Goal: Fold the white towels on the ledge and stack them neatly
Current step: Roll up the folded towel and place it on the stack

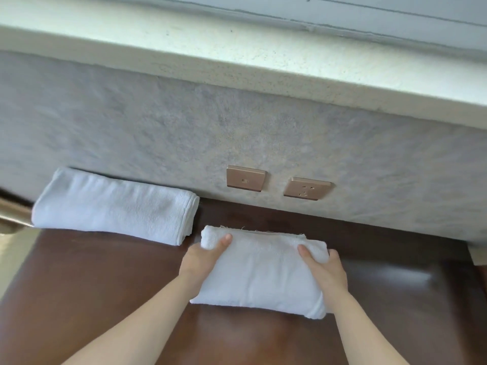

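A folded white towel (pixel 261 272) lies on the dark brown wooden ledge (pixel 105 285), just in front of me. My left hand (pixel 203 262) grips its left end, thumb on top near the far corner. My right hand (pixel 324 270) grips the right end the same way, thumb on top and fingers round the edge. A second folded white towel (pixel 113 205) lies flat at the back left of the ledge, against the wall, apart from both hands.
A grey textured wall (pixel 184 133) rises behind the ledge, with two bronze wall plates: a switch (pixel 245 178) and a socket (pixel 306 192). A pale sill (pixel 263 61) juts out above. A metal rail (pixel 13 212) shows at the far left edge.
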`<state>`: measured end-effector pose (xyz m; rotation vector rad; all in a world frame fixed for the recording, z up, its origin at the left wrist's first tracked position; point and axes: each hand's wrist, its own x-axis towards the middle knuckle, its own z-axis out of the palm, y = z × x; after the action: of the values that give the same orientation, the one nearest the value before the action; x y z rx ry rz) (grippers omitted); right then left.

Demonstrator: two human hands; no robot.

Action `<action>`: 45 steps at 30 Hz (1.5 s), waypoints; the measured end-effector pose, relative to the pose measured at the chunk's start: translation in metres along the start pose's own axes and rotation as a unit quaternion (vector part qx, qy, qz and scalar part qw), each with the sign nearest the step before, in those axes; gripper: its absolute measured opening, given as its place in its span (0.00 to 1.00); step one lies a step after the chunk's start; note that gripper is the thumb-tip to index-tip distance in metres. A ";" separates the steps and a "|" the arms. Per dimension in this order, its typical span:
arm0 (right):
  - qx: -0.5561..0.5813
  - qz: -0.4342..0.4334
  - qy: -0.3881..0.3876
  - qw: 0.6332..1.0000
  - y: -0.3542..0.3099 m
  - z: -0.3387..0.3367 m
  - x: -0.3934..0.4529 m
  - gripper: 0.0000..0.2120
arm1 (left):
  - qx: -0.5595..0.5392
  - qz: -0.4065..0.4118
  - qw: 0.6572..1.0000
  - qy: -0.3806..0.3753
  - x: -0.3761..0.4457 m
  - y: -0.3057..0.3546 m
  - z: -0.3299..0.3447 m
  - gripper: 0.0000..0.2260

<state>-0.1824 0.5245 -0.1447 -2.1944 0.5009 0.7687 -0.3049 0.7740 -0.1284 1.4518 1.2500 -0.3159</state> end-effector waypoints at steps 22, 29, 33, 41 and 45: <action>0.259 -0.002 -0.249 0.933 -0.182 0.188 -0.172 0.28 | -0.113 0.177 0.977 -0.032 0.070 0.039 -0.345 0.25; 0.149 -0.005 -0.169 0.974 -0.237 0.263 -0.133 0.44 | -0.034 0.115 0.993 0.015 0.135 0.053 -0.380 0.14; 0.077 0.003 -0.052 0.996 -0.228 0.292 -0.114 0.42 | 0.065 0.093 0.992 0.053 0.170 0.039 -0.377 0.35; -0.020 -0.112 0.045 0.993 -0.221 0.302 -0.100 0.29 | 0.164 0.123 0.971 0.121 0.181 0.033 -0.353 0.42; -0.018 -0.118 0.016 0.993 -0.225 0.289 -0.101 0.23 | 0.143 0.114 0.977 0.113 0.178 0.036 -0.359 0.40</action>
<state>-0.2383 0.8994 -0.1184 -2.2516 0.2386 0.6216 -0.3607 1.1722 -0.1273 1.9038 1.2368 -0.1846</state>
